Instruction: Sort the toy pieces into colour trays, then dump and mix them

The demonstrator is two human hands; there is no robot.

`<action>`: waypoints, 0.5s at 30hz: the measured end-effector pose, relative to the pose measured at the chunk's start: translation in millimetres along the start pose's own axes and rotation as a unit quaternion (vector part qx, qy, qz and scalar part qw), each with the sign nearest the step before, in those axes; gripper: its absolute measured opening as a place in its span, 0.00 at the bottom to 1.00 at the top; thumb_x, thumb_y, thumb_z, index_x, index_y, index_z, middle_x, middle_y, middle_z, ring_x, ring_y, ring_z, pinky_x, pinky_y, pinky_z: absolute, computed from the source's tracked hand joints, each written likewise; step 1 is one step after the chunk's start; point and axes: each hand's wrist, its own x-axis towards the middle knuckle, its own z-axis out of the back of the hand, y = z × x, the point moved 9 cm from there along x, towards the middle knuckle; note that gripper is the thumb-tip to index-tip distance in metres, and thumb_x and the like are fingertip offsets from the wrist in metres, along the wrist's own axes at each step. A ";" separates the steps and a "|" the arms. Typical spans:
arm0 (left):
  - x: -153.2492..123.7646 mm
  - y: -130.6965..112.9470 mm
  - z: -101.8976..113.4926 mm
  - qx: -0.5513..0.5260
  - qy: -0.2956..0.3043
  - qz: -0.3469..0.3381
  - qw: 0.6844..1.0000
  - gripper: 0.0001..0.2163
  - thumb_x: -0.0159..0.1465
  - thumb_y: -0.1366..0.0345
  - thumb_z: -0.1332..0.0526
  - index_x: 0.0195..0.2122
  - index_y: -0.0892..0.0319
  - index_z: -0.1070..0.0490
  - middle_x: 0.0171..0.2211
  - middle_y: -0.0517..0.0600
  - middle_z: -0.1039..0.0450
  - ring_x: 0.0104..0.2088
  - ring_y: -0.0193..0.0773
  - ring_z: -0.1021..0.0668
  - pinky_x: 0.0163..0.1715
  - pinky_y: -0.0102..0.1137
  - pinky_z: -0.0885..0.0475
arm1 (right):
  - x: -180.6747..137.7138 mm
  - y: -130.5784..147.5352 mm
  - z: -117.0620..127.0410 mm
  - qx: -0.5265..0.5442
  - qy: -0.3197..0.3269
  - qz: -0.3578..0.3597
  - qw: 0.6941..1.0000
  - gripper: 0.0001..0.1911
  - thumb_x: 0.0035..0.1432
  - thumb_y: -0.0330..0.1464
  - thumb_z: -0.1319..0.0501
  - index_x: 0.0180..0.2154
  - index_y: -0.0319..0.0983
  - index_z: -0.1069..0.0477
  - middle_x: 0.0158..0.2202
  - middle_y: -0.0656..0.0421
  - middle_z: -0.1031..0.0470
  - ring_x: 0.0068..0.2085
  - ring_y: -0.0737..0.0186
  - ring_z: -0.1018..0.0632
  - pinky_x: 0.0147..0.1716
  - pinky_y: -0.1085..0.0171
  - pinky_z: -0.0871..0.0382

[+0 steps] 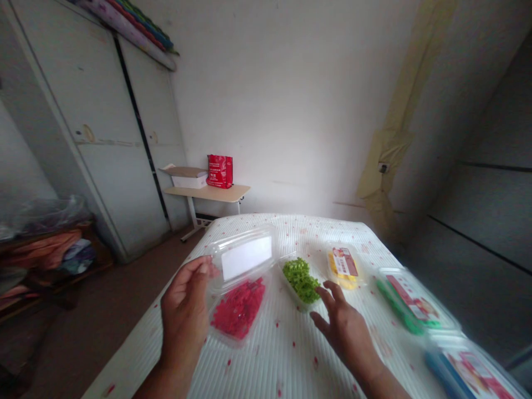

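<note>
My left hand [185, 310] holds the edge of a raised clear plastic lid [244, 256] with a white label; the lid is hinged up over a clear box of red pieces [239, 309]. My right hand [338, 321] hovers with fingers spread, holding nothing, just right of an uncovered clear box of green pieces [301, 280]. Beyond it lies a closed box of yellow pieces [343, 267] with a label.
All stand on a white table with red specks [286, 354]. A closed green box [409, 307] and a blue box [469, 374] lie at the right edge. A small side table [210, 193] with a red bag stands by the far wall, cupboards at the left.
</note>
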 end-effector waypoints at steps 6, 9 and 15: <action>-11.0 27.8 -34.9 -0.139 0.035 0.091 0.985 0.11 0.52 0.59 0.37 0.34 0.60 0.29 0.28 0.45 0.28 0.27 0.30 0.28 0.30 0.25 0.32 | -5.1 9.1 -14.9 -0.004 0.020 0.038 0.999 0.08 0.54 0.27 0.47 0.34 0.40 0.32 0.37 0.54 0.28 0.32 0.60 0.23 0.28 0.65 0.30; -23.3 29.5 -46.6 -0.119 0.057 0.097 0.986 0.13 0.53 0.59 0.37 0.36 0.60 0.29 0.28 0.46 0.28 0.27 0.30 0.28 0.29 0.25 0.32 | -21.2 17.9 -14.9 -0.025 0.038 0.054 0.998 0.07 0.54 0.27 0.47 0.32 0.41 0.32 0.35 0.55 0.27 0.30 0.61 0.23 0.25 0.67 0.30; -57.8 -5.0 -67.1 0.043 0.134 -0.066 0.988 0.07 0.58 0.63 0.42 0.36 0.58 0.29 0.32 0.49 0.27 0.34 0.36 0.25 0.36 0.28 0.30 | -61.2 32.7 -19.2 -0.050 0.046 0.101 0.993 0.04 0.52 0.30 0.44 0.31 0.43 0.31 0.33 0.57 0.25 0.26 0.61 0.22 0.21 0.68 0.30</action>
